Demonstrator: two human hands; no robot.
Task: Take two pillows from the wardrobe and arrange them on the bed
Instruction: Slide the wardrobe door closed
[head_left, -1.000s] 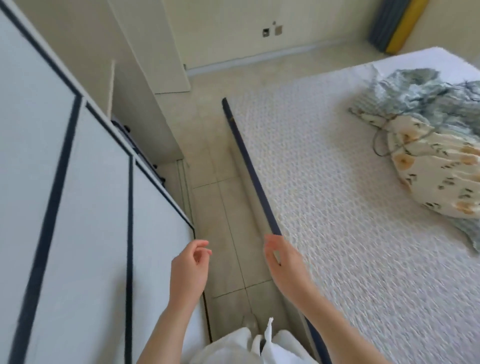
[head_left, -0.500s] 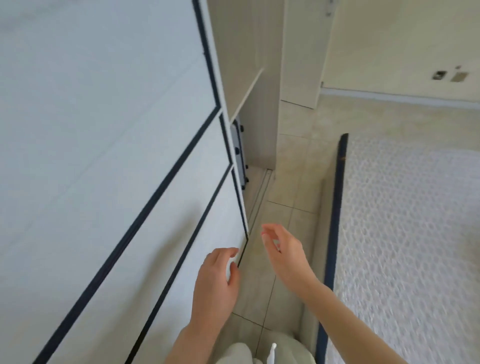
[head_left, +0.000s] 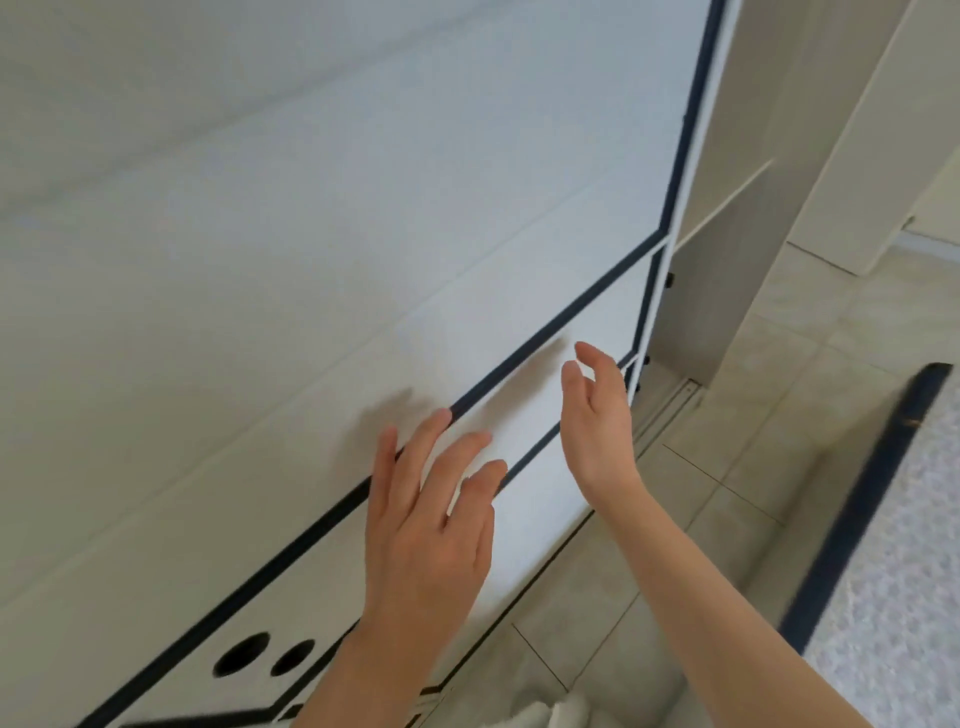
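The white sliding wardrobe door (head_left: 363, 234) with dark blue trim lines fills most of the view. My left hand (head_left: 428, 519) lies with spread fingers against the door's lower panel, holding nothing. My right hand (head_left: 597, 415) is raised edge-on a little to the right, fingers apart and empty, near the door's right edge (head_left: 649, 312). Past that edge the wardrobe's open section (head_left: 727, 249) shows a bare shelf. No pillows are visible. A corner of the bed (head_left: 904, 545), white quilted with a dark blue border, sits at the lower right.
Two round dark holes (head_left: 265, 660) are set in the door's bottom panel. A beige tiled floor strip (head_left: 701, 519) runs between wardrobe and bed. A sliding track (head_left: 670, 410) lies along the wardrobe base. White clothing shows at the bottom edge.
The view has swung left from the bed to face the wardrobe door. Both hands have risen; the left now rests on the door and the right has neared the door's edge.
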